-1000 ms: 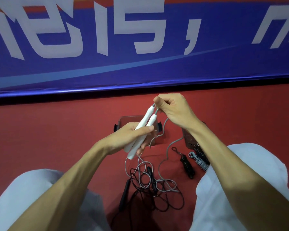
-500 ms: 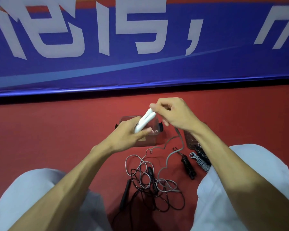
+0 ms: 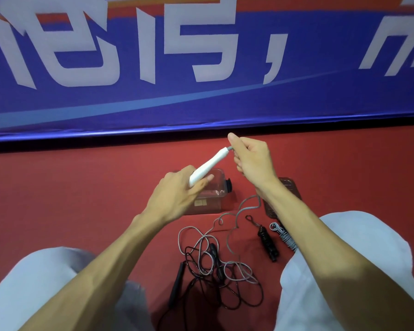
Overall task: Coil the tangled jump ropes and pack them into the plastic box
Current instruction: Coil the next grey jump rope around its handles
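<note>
Red matting runs up to a blue banner [image 3: 201, 103] with large white characters at 12 o'clock, and the person sits on it with both knees spread so the work lies between them. At the centre, the left hand [image 3: 177, 194] is wrapped around the thick end of the white handles [image 3: 207, 167], tilting them up toward 1 o'clock; whether 1 or 2 handles sit in that grip cannot be told here. The right hand [image 3: 251, 161] is closed, pinching the grey cord [image 3: 245, 207] just where it leaves the handle tip, probably to start winding it round. From there the cord hangs down into a tangle with a black rope [image 3: 225, 283] at 6 o'clock. The clear plastic box [image 3: 215, 197] stands open just behind the left hand, within easy reach for packing. At 4 o'clock, beside the right forearm, lie a coiled black rope [image 3: 267, 242] and a coiled grey rope [image 3: 285, 236], apparently already bundled.
</note>
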Tool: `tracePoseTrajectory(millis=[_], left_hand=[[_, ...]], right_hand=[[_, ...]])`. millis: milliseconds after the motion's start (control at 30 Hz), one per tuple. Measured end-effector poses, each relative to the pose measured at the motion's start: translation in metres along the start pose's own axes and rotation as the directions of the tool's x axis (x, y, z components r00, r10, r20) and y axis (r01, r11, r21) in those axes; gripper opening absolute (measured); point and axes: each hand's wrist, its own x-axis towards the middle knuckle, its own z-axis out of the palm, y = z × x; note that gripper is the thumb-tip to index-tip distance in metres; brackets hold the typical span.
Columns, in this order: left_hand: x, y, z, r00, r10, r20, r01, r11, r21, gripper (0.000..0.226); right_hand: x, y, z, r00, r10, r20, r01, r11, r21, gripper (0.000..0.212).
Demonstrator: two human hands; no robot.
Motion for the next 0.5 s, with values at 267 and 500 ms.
tracePoseTrajectory(millis=[267,500], left_hand=[[0.009,0.01,-0.002,0.981,-0.1,-0.163,0.082,0.99,-0.117,0.051],[0.016,0.005,-0.007,0.907,-0.421,-0.023,0.227,0.534,-0.815,0.041]], right_hand=[[-0.008,-0.008,0.012,0.986,0.043,0.162,-0.056,0.996,0.075,0.049],[-0.016,0.01,0.025,0.941,-0.057,0.334,0.172,0.929,-0.327,0.043]])
